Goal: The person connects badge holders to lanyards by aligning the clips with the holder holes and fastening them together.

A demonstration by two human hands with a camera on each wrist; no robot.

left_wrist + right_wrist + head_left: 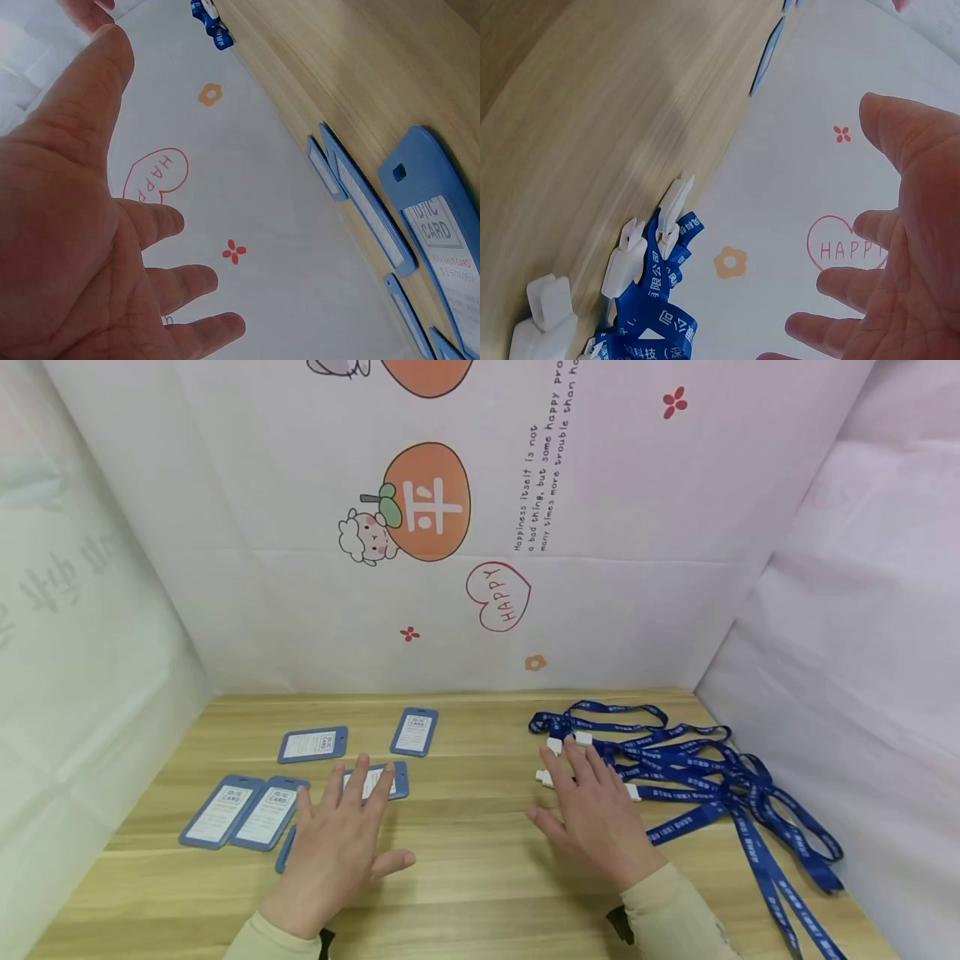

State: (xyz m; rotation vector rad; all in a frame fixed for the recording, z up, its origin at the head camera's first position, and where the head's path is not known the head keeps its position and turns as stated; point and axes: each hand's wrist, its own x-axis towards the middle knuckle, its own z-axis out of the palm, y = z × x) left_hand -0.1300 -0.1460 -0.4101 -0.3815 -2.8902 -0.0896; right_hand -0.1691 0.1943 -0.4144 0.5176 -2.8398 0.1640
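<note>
My left hand hovers over the card holders with its fingers spread and holds nothing. Beneath it, a blue card holder and another one are partly hidden. Close by on the left lie two more card holders, side by side and overlapping slightly. My right hand, fingers also extended and grasping nothing, is above the near ends of the blue lanyards. White plastic clips on the lanyard ends show below it in the right wrist view.
Toward the back of the wooden table lie a sideways card holder and an upright one. Lanyard straps trail to the table's front right. A printed white cloth stands behind, with white cloth at both sides.
</note>
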